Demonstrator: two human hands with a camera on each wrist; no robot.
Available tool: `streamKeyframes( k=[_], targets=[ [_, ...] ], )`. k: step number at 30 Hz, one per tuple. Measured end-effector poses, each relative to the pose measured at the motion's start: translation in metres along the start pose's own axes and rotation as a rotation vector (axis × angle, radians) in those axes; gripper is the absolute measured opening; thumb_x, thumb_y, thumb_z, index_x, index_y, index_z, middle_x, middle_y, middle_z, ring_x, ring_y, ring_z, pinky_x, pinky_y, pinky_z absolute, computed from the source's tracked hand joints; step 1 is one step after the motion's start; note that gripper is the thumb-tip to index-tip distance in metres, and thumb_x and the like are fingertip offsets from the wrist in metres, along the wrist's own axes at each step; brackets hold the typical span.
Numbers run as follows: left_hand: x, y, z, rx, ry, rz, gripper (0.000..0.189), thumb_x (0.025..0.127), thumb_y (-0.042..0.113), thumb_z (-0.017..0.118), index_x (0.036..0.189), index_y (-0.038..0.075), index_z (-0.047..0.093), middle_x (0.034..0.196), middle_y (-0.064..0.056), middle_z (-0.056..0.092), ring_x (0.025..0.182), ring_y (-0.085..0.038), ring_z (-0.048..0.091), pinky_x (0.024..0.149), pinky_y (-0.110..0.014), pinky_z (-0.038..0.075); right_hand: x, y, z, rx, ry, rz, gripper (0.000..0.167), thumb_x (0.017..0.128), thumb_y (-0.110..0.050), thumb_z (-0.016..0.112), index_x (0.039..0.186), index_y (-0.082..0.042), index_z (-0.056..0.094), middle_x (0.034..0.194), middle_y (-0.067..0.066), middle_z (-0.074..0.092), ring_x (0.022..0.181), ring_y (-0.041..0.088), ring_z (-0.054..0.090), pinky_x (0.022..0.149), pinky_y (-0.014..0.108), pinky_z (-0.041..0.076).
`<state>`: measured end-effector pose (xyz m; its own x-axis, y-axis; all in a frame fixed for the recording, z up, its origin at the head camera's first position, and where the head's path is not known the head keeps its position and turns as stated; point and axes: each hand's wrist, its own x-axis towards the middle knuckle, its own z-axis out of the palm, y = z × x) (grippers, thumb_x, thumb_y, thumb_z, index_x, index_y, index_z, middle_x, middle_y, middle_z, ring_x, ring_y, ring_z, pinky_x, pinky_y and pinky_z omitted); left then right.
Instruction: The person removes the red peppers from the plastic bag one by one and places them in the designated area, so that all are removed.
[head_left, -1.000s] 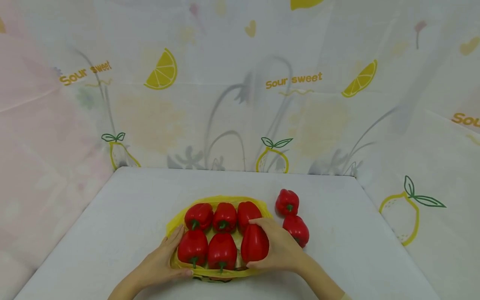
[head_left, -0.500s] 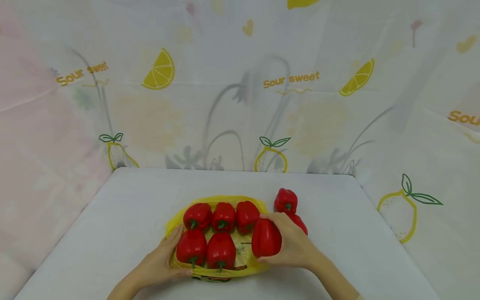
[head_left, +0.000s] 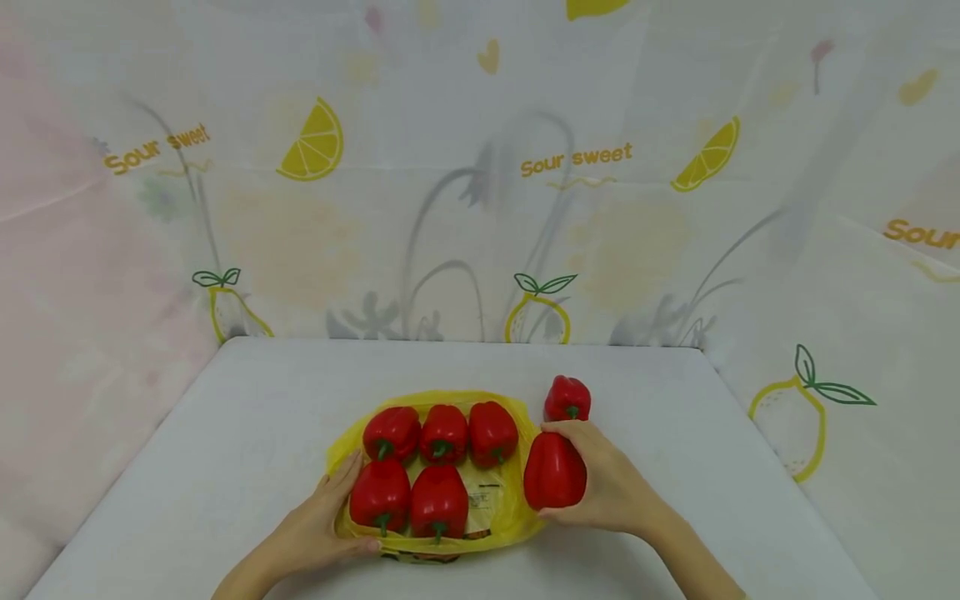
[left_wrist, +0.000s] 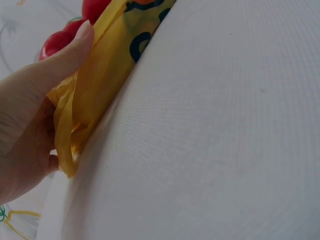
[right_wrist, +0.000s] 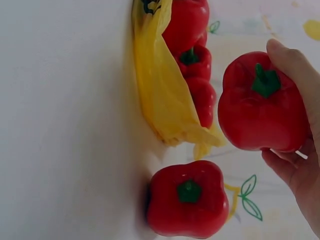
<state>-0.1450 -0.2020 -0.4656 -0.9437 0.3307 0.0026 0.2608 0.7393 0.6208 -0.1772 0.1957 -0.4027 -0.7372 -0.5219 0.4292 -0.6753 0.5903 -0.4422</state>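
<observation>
My right hand [head_left: 611, 487] grips a red bell pepper [head_left: 553, 472] just beyond the right edge of a yellow plastic bag [head_left: 512, 518]. In the right wrist view this pepper is raised above the table, green stem toward the camera. The bag lies with its mouth spread; several red peppers [head_left: 440, 500] sit inside in two rows, with a bare patch at the front right. My left hand [head_left: 321, 523] holds the bag's left end, thumb along the front rim; in the left wrist view its other fingers are partly hidden behind the yellow film.
A loose red pepper [head_left: 567, 398] stands on the white table [head_left: 292, 400] behind my right hand. Close to the bag's end, the right wrist view shows a pepper [right_wrist: 188, 199] on the table. A lemon-print cloth [head_left: 450, 208] hangs behind the table.
My right hand has carried its pepper rightward from the front right part of the bag, past the edge, and now covers one loose pepper. The left hand has stayed at the bag.
</observation>
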Motion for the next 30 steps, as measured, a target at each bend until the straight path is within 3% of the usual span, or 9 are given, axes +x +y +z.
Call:
streamKeyframes(
  k=[10, 21, 30],
  targets=[
    [-0.002, 0.001, 0.000, -0.004, 0.001, 0.005, 0.117, 0.069, 0.055, 0.079, 0.151, -0.003, 0.019, 0.153, -0.029, 0.018, 0.127, -0.065, 0.020, 0.091, -0.074, 0.034, -0.011, -0.001, -0.013, -0.003, 0.004, 0.022, 0.092, 0.055, -0.034, 0.094, 0.132, -0.012, 0.049, 0.128, -0.005, 0.051, 0.112, 0.015, 0.051, 0.073, 0.027, 0.056],
    [-0.001, 0.002, 0.000, 0.020, 0.010, 0.014, 0.117, 0.070, 0.057, 0.079, 0.150, -0.004, 0.020, 0.153, -0.029, 0.019, 0.127, -0.065, 0.022, 0.091, -0.073, 0.035, -0.035, 0.006, -0.022, -0.019, -0.003, 0.113, 0.092, 0.054, -0.032, 0.095, 0.132, -0.017, 0.049, 0.125, -0.008, 0.051, 0.108, 0.014, 0.052, 0.070, 0.023, 0.054],
    [-0.001, 0.000, 0.000, 0.029, 0.020, 0.022, 0.118, 0.069, 0.058, 0.078, 0.150, -0.005, 0.021, 0.152, -0.029, 0.020, 0.129, -0.061, 0.024, 0.095, -0.070, 0.033, -0.052, 0.012, -0.016, 0.020, -0.097, 0.226, 0.090, 0.059, -0.043, 0.091, 0.133, -0.015, 0.046, 0.123, -0.005, 0.052, 0.108, 0.021, 0.053, 0.068, 0.030, 0.058]
  ],
)
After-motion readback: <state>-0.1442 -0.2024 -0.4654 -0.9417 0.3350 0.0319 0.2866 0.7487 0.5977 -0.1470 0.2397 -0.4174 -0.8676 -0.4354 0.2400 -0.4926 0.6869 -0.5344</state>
